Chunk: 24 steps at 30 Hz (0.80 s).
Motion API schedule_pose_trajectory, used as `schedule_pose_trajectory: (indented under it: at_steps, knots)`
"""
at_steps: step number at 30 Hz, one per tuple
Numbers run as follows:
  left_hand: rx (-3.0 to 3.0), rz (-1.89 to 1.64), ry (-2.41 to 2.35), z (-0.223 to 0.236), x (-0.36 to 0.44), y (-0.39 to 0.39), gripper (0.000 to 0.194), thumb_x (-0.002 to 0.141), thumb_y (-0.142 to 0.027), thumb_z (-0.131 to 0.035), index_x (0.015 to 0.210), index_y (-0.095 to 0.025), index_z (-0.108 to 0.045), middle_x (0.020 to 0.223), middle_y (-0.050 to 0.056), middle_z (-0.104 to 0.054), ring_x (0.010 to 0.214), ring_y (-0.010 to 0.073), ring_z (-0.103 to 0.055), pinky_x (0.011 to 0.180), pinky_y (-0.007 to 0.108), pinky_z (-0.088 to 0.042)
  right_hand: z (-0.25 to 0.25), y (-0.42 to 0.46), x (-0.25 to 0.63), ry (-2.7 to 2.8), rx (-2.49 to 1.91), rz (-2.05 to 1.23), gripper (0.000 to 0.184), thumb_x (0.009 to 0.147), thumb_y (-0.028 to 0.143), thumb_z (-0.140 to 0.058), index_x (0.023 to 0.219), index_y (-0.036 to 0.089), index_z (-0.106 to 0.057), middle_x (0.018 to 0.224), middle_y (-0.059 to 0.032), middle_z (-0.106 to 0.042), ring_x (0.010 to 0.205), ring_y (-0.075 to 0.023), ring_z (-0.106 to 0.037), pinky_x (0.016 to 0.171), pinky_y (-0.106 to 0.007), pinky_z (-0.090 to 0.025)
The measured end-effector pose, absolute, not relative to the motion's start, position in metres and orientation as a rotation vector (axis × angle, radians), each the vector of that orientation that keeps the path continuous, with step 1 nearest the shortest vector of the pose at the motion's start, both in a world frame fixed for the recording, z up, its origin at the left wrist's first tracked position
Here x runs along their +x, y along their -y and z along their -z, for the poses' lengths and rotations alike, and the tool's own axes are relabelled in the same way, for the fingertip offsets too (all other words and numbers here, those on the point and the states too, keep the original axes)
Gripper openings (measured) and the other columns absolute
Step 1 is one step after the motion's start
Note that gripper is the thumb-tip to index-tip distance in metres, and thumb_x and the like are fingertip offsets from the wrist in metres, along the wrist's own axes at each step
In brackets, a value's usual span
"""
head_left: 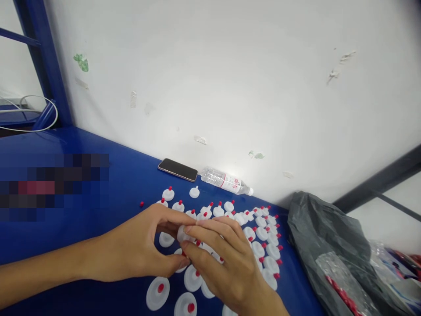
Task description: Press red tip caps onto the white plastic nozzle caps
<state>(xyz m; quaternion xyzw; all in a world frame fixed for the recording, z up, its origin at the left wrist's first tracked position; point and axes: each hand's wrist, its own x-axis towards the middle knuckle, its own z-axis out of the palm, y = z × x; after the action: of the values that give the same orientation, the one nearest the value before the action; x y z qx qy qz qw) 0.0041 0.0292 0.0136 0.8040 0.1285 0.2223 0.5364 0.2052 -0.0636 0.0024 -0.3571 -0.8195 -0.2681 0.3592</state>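
Note:
My left hand (148,245) curves around a small white translucent plastic disc (183,234), with its fingers behind the disc and its thumb below. My right hand (226,259) meets it from the right, its fingertips closed at the same disc. Those fingertips hide part of the disc, so I cannot tell whether a red cap is on it. Beneath and around both hands, many similar white discs with short stems lie on the blue table (125,180), most with red caps, such as this capped disc (158,293). One disc without a cap (194,192) lies farther back.
A phone (178,169) and a plastic bottle (226,181) lie against the white wall (230,87). A loose red cap (141,204) lies left of the discs. At right is a dark plastic bag (325,232) beside a clear bag of red pieces (342,285). A blurred patch covers the left.

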Motion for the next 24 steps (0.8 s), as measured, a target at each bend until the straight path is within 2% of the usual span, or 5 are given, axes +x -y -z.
schedule_pose_trajectory:
  at_steps: [11, 15, 18, 20, 24]
  knots:
    - [1.866, -0.536, -0.275, -0.005, 0.006, -0.031, 0.022, 0.078, -0.019, -0.068, 0.093, -0.020, -0.084, 0.081, -0.003, -0.080, 0.079, 0.0198, -0.077, 0.074, 0.025, -0.065, -0.010, 0.067, 0.201, 2.147, -0.917, 0.717, 0.032, 0.111, 0.010, -0.050, 0.104, 0.023, -0.078, 0.112, 0.0024, -0.086, 0.105, -0.0131, -0.077, 0.104, -0.030, -0.053]
    - [1.870, -0.538, -0.298, -0.003, 0.006, -0.030, 0.029, 0.086, -0.029, -0.074, 0.113, -0.025, -0.084, 0.087, -0.001, -0.083, 0.083, 0.0217, -0.078, 0.078, 0.029, -0.066, -0.009, 0.066, 0.203, 2.149, -0.927, 0.697, 0.033, 0.113, 0.011, -0.048, 0.104, 0.024, -0.077, 0.110, 0.0027, -0.086, 0.104, -0.0129, -0.076, 0.104, -0.030, -0.052]
    - [1.947, -0.598, -0.437, -0.006, 0.002, -0.031, 0.043, 0.089, -0.042, -0.080, 0.130, -0.029, -0.078, 0.105, 0.000, -0.084, 0.095, 0.0226, -0.078, 0.088, 0.033, -0.064, -0.008, 0.066, 0.210, 2.093, -0.962, 0.665, 0.023, 0.109, 0.010, -0.057, 0.107, 0.023, -0.076, 0.100, 0.0008, -0.084, 0.092, -0.0146, -0.075, 0.097, -0.034, -0.053]
    - [2.043, -0.701, -0.542, -0.008, -0.002, -0.035, 0.036, 0.097, -0.047, -0.072, 0.129, -0.030, -0.077, 0.114, 0.000, -0.083, 0.100, 0.0214, -0.075, 0.091, 0.033, -0.062, -0.011, 0.065, 0.217, 2.031, -1.017, 0.642, 0.017, 0.105, 0.009, -0.066, 0.110, 0.023, -0.075, 0.093, 0.0002, -0.081, 0.082, -0.0152, -0.073, 0.092, -0.037, -0.053]
    - [2.328, -0.967, -0.740, -0.010, -0.008, -0.052, 0.030, 0.107, -0.043, -0.052, 0.113, -0.025, -0.076, 0.100, 0.002, -0.080, 0.085, 0.0190, -0.070, 0.078, 0.032, -0.055, -0.020, 0.059, 0.239, 1.879, -1.178, 0.639, 0.018, 0.103, 0.009, -0.070, 0.112, 0.025, -0.072, 0.095, -0.0001, -0.082, 0.081, -0.0172, -0.074, 0.094, -0.040, -0.052]
